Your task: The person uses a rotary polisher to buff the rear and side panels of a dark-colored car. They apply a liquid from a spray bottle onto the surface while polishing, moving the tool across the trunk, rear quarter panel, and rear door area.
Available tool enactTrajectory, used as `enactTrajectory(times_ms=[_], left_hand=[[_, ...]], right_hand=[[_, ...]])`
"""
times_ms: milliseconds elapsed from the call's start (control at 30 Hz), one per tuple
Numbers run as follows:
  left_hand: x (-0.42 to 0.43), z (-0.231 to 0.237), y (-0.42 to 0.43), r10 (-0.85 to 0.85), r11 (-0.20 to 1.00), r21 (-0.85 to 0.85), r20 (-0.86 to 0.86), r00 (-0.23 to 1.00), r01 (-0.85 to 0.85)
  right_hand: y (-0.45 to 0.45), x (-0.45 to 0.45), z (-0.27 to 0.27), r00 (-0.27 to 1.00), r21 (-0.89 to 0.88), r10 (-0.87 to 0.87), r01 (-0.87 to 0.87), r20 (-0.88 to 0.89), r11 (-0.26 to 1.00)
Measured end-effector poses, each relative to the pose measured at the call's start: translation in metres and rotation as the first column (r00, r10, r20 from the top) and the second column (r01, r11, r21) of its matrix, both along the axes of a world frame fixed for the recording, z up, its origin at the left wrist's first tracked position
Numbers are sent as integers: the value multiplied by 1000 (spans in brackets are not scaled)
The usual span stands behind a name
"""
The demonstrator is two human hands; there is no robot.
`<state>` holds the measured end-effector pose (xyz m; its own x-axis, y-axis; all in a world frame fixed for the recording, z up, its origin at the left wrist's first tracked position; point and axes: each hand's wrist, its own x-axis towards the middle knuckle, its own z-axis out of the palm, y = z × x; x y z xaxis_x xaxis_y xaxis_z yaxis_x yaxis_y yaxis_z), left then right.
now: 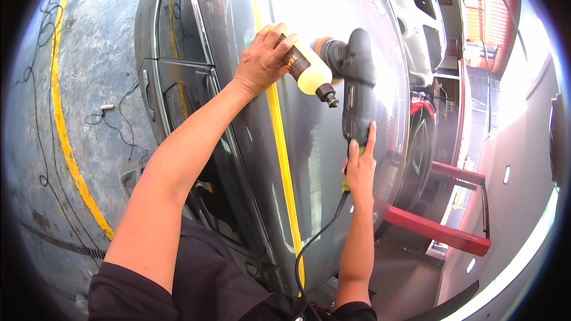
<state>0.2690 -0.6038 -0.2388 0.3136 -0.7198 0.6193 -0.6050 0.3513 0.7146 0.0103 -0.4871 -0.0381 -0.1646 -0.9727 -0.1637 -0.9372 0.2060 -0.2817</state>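
Observation:
My left hand (265, 59) grips a yellow plastic bottle (316, 72) with a dark label and black cap, its cap pointing down and right in the picture. Beside it, my right hand (360, 167) is closed round the rear handle of a black power polisher (359, 84). The polisher's round pad (329, 55) faces the roof of a dark grey car (303, 142); whether it touches the roof cannot be told. Yellow masking tape (280, 142) runs lengthwise along the roof edge. A black power cord (314, 236) curves from the polisher handle down across the roof.
On the left, the car's side windows and door (178, 84) face a concrete floor (107, 22) with loose cables and a painted yellow line (64, 138). Red vehicle lift parts (439, 232) stand at the right. Beyond the roof are a white car (415, 31) and another vehicle (419, 147).

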Motion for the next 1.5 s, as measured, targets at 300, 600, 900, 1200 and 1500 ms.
enactTrajectory(times_ms=[300, 600, 900, 1200, 1500], left_hand=[[0, -2, 2, -2, 1000, 28, 14, 1000, 1], [-1, 2, 6, -18, 999, 48, 42, 999, 16], [4, -5, -2, 58, 991, -115, -86, 995, -68], [-4, -1, 3, 18, 991, -129, -10, 1000, -19], [-52, 46, 31, -334, 931, 92, 611, 718, 354]], right_hand=[[-233, 94, -24, 974, -58, 225, -226, -24, 972], [-294, 143, -39, 908, -159, 418, -415, -18, 896], [-88, 68, -48, 968, -112, 253, -251, -2, 961], [191, -15, -43, 982, -78, -187, 188, 19, 979], [448, -41, -47, 681, -100, -658, 715, 321, 692]])
